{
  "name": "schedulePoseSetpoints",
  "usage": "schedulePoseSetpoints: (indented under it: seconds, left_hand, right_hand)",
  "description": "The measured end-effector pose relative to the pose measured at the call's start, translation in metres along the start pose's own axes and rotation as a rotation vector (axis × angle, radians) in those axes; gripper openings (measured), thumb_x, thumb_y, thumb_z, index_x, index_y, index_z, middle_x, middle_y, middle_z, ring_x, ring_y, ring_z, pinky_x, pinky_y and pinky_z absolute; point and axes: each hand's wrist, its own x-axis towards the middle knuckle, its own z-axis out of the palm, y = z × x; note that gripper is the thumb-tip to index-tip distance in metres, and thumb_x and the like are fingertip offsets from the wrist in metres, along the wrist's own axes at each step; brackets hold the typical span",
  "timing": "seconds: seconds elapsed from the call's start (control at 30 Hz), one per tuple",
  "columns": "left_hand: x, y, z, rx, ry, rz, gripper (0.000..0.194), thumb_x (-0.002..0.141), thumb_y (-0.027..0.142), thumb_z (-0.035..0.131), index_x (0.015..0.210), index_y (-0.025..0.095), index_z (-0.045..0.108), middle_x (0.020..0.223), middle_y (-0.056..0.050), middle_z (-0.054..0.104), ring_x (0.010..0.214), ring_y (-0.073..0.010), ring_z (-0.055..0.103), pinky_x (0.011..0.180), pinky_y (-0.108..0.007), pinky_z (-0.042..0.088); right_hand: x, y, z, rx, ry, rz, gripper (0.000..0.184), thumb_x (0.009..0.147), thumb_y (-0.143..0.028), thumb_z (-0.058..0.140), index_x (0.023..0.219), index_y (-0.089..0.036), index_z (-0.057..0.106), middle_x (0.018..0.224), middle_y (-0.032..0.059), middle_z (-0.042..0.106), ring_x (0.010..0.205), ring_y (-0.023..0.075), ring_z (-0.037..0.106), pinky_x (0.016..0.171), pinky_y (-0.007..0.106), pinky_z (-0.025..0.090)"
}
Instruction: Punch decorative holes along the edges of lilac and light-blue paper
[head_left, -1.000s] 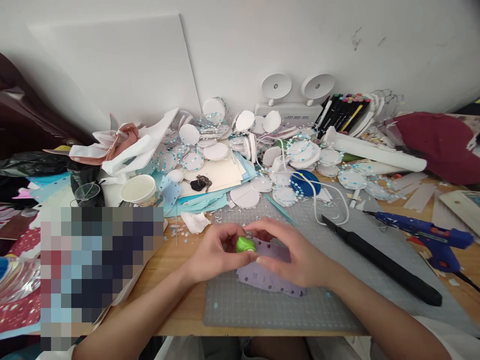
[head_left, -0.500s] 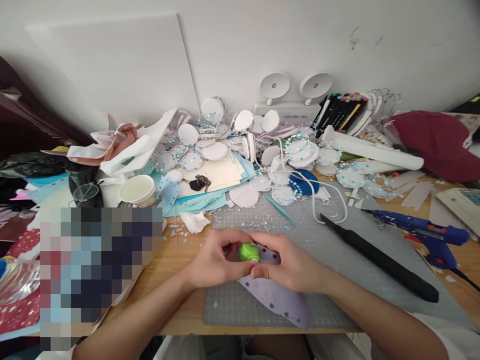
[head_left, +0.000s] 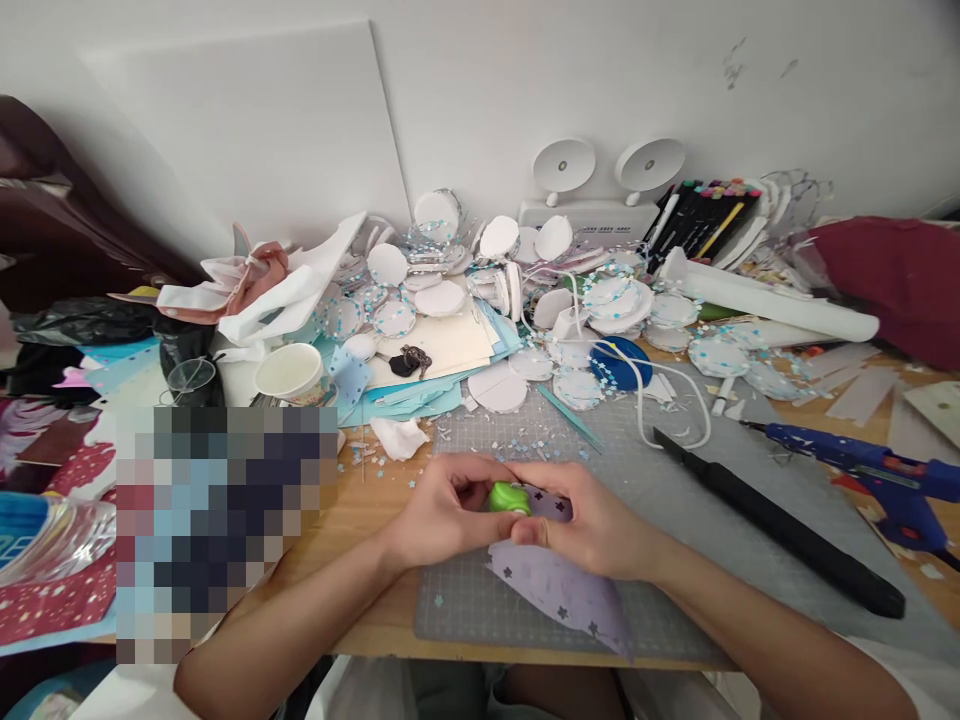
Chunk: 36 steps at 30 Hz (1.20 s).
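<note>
Between my two hands is a small bright green craft punch point(head_left: 509, 498), set at the edge of a sheet of purple paper point(head_left: 559, 590). Small flower-shaped holes run along the sheet's edge. My left hand point(head_left: 450, 510) is closed around the punch from the left, thumb along its near side. From the right, my right hand point(head_left: 589, 515) pinches the paper, its thumb meeting the punch. Part of the sheet is hidden by the fingers. Both hands are over the grey cutting mat point(head_left: 457, 610).
A black craft knife point(head_left: 780, 530) and a blue glue gun point(head_left: 862, 465) lie to the right. White discs with blue trim point(head_left: 600, 300) are heaped at the back. A paper cup point(head_left: 289, 374) stands left, near a tissue point(head_left: 399, 437). Several markers point(head_left: 705, 220) stand at back right.
The whole view has shifted slightly, so things appear further right. Both hands keep the same hold on the punch and the paper.
</note>
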Motion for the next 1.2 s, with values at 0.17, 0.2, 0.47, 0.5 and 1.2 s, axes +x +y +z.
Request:
schedulePoseSetpoints:
  seconds: [0.17, 0.2, 0.47, 0.5, 1.2]
  left_hand:
    - [0.000, 0.001, 0.000, -0.006, 0.011, 0.002, 0.028, 0.065, 0.032, 0.075, 0.081, 0.009, 0.070, 0.068, -0.001, 0.052, 0.055, -0.0070, 0.032, 0.048, -0.022, 0.022]
    - [0.000, 0.001, 0.000, -0.003, 0.014, -0.003, 0.029, 0.065, 0.032, 0.075, 0.081, 0.009, 0.070, 0.068, -0.001, 0.051, 0.054, -0.0068, 0.031, 0.047, -0.022, 0.021]
    - [0.001, -0.002, 0.001, -0.017, 0.029, -0.020, 0.028, 0.066, 0.034, 0.075, 0.078, 0.010, 0.070, 0.066, -0.001, 0.051, 0.055, -0.0071, 0.031, 0.048, -0.023, 0.022]
    - [0.001, -0.002, 0.000, -0.021, 0.035, -0.019, 0.027, 0.066, 0.034, 0.076, 0.078, 0.010, 0.070, 0.067, -0.001, 0.052, 0.055, -0.0075, 0.033, 0.049, -0.023, 0.023]
    - [0.011, 0.007, -0.017, -0.256, 0.111, -0.142, 0.027, 0.078, 0.040, 0.065, 0.074, 0.013, 0.063, 0.051, 0.006, 0.040, 0.049, -0.0064, 0.031, 0.047, -0.020, 0.022]
  right_hand:
    - [-0.001, 0.002, -0.001, -0.012, -0.008, 0.005, 0.034, 0.081, -0.038, 0.063, 0.108, -0.017, 0.065, 0.095, 0.0045, 0.067, 0.089, 0.0222, 0.060, 0.083, 0.035, 0.047]
    - [-0.001, 0.002, -0.001, -0.012, -0.008, 0.007, 0.034, 0.081, -0.038, 0.063, 0.107, -0.017, 0.065, 0.094, 0.0043, 0.067, 0.088, 0.0222, 0.060, 0.083, 0.035, 0.047]
    - [0.001, 0.003, -0.003, -0.007, -0.027, 0.008, 0.034, 0.082, -0.037, 0.062, 0.110, -0.018, 0.064, 0.095, 0.0038, 0.067, 0.090, 0.0221, 0.060, 0.083, 0.033, 0.048]
    - [0.001, 0.003, -0.003, -0.013, -0.030, 0.005, 0.035, 0.082, -0.036, 0.062, 0.112, -0.018, 0.063, 0.098, 0.0036, 0.067, 0.092, 0.0219, 0.060, 0.084, 0.033, 0.047]
    - [-0.001, 0.009, -0.010, -0.118, 0.179, 0.018, 0.040, 0.085, -0.019, 0.056, 0.123, -0.030, 0.053, 0.107, 0.0017, 0.062, 0.083, 0.0151, 0.059, 0.067, 0.026, 0.047]
